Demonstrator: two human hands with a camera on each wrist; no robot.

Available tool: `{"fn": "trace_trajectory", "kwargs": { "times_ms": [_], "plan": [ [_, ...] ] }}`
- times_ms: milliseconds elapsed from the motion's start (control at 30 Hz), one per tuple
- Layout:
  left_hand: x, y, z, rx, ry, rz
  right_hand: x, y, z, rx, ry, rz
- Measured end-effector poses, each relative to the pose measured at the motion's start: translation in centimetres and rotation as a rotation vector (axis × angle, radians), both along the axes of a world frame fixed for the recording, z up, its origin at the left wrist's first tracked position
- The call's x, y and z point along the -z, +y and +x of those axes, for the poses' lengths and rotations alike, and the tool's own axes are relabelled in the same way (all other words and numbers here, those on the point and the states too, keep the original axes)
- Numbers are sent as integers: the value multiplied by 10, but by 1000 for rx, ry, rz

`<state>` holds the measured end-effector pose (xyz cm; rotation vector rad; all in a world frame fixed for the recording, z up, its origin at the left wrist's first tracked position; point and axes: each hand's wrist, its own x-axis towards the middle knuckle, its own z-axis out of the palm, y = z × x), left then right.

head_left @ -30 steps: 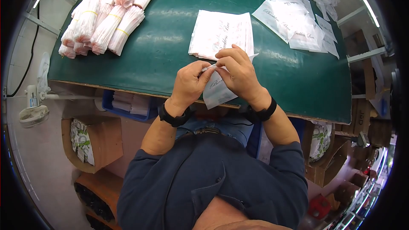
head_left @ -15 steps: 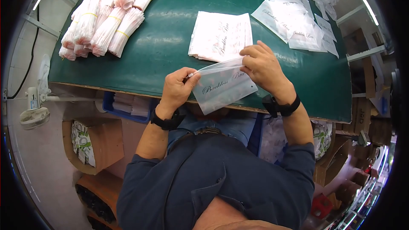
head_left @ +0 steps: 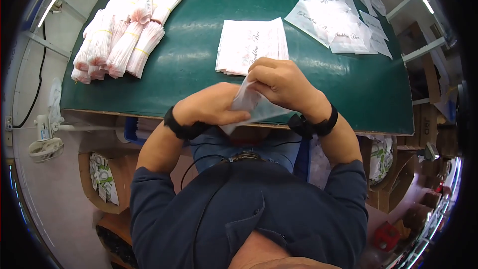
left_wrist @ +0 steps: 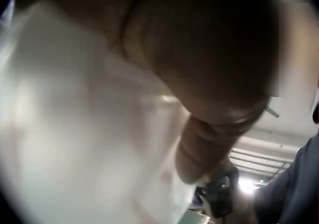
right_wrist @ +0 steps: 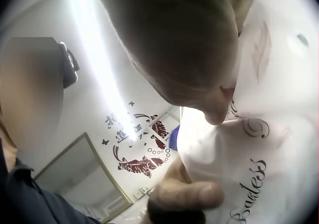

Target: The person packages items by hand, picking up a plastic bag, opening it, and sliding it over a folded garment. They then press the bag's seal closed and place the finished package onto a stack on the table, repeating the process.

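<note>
Printed bag (head_left: 245,99) hangs between your hands, over the near edge of the green counter (head_left: 186,82), just before the bag stack (head_left: 253,42). Your right hand (head_left: 285,80) pinches its upper part in curled fingers; your left hand (head_left: 211,103) touches its side, grip hidden, so you cannot tell.

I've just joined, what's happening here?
A person at a green table is handling one translucent printed bag. The right hand pinches its upper part, while the left hand lies against it with the thumb out straight. Just beyond the hands is a stack of printed bags. Banded bundles are piled on the left, and loose bags lie spread on the right.
</note>
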<state>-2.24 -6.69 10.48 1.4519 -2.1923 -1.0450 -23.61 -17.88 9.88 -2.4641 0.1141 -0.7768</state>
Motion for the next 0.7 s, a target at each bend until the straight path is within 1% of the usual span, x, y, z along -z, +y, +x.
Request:
{"fn": "trace_trajectory", "kwargs": {
  "times_ms": [67,100,200,233,333,367,400,467,500,533,600,633,700],
  "plan": [
    [8,7,-2,-209,194,-450,-2,-3,-3,141,31,-86],
    [11,12,-4,-204,196,-441,0,-1,-5,209,52,-116],
    [2,18,-14,-315,-88,-924,6,-3,-3,201,82,-130],
    [6,17,-15,-318,-88,-922,7,-4,-2,198,95,-141],
    [29,13,-14,-277,41,-628,7,0,-2,152,79,-152],
    [33,6,-7,-276,35,-637,6,-3,0,140,62,-165],
    [37,-2,0,-190,33,-518,5,-3,3,141,60,-164],
    [51,-2,3,-24,43,-255,8,5,7,56,61,-209],
    [53,-3,1,-24,41,-257,6,5,10,13,51,-245],
    [55,-7,-2,40,30,-171,4,4,10,14,45,-250],
    [60,-11,-7,159,18,3,1,2,8,6,45,-336],
    [60,-9,-10,157,24,6,2,4,5,3,51,-372],
    [58,-1,-18,206,7,209,6,11,1,-12,68,-364]
  ]
}}
